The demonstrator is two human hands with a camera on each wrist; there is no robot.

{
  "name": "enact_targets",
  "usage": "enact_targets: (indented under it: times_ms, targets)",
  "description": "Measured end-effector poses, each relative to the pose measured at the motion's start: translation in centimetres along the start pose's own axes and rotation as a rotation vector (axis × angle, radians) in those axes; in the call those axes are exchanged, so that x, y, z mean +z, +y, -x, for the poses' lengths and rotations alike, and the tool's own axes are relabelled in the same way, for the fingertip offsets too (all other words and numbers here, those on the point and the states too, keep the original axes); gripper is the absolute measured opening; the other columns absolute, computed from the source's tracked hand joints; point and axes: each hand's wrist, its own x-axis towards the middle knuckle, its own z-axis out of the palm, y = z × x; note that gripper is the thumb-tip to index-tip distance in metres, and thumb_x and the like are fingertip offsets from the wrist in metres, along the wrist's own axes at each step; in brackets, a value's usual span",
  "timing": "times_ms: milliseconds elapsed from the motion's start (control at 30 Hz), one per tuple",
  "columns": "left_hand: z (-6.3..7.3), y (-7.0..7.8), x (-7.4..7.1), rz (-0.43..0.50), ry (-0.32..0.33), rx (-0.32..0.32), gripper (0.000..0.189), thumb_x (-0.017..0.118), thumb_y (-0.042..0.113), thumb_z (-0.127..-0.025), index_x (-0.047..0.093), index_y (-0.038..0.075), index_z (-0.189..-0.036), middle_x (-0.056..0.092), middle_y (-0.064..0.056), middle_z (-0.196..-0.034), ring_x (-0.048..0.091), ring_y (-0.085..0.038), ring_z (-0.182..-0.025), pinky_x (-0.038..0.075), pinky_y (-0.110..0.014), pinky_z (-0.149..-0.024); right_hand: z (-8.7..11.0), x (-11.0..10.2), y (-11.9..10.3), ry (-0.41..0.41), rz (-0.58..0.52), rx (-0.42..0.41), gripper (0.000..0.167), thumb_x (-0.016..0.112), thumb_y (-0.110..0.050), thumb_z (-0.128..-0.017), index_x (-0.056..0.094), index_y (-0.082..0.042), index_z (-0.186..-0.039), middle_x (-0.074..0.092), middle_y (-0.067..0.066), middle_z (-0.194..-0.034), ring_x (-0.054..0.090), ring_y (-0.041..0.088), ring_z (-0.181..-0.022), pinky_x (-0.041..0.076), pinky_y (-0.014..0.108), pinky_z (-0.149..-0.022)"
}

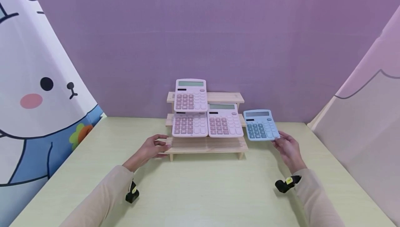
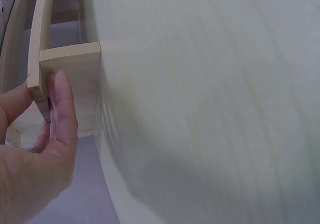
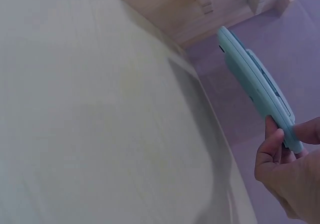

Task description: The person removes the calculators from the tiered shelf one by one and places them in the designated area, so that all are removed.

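A three-step wooden stand (image 1: 206, 145) stands on the table. My left hand (image 1: 153, 148) pinches the left end of its lowest board, thumb above and fingers beneath, as the left wrist view shows on the board (image 2: 37, 59). To the right of the stand, my right hand (image 1: 289, 150) holds a blue calculator (image 1: 260, 125) by its lower right corner, off the table. The right wrist view shows this calculator (image 3: 255, 79) edge-on between thumb and fingers. One pink calculator (image 1: 191, 95) leans on the top step. Two more, a left pink calculator (image 1: 190, 125) and a right pink calculator (image 1: 225, 121), lean on the middle step.
The pale table (image 1: 200, 188) stretches in front of the stand. A purple backdrop (image 1: 200, 39) rises close behind it. A cartoon-print cloth (image 1: 56, 64) borders the left side and a pale cloth (image 1: 368, 126) the right. Each wrist wears a small black camera.
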Motion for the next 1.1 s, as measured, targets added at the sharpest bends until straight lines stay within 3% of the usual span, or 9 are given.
enact_targets:
  times_ms: [667,1100]
  targets:
    - [0.1,0.0,0.1,0.001,-0.002,-0.003,0.054,0.063,0.008,-0.085,0.038,0.002,-0.132,0.049,-0.016,-0.109,0.058,-0.015,-0.081,0.058,-0.037,-0.078,-0.8,-0.5,1.5,0.087,0.104,0.041,0.029,0.044,0.011,-0.087,0.045,-0.008,-0.110,0.063,-0.007,-0.077,0.058,0.004,-0.070,0.052,0.013,-0.065]
    - [0.0,-0.1,0.2,0.006,0.007,-0.003,0.053,0.063,0.008,-0.085,0.039,0.002,-0.132,0.050,-0.015,-0.108,0.058,-0.015,-0.080,0.058,-0.037,-0.078,-1.0,-0.7,1.6,0.105,0.132,0.071,0.037,0.044,0.010,-0.087,0.040,-0.005,-0.120,0.062,-0.009,-0.077,0.059,0.003,-0.072,0.053,0.013,-0.067]
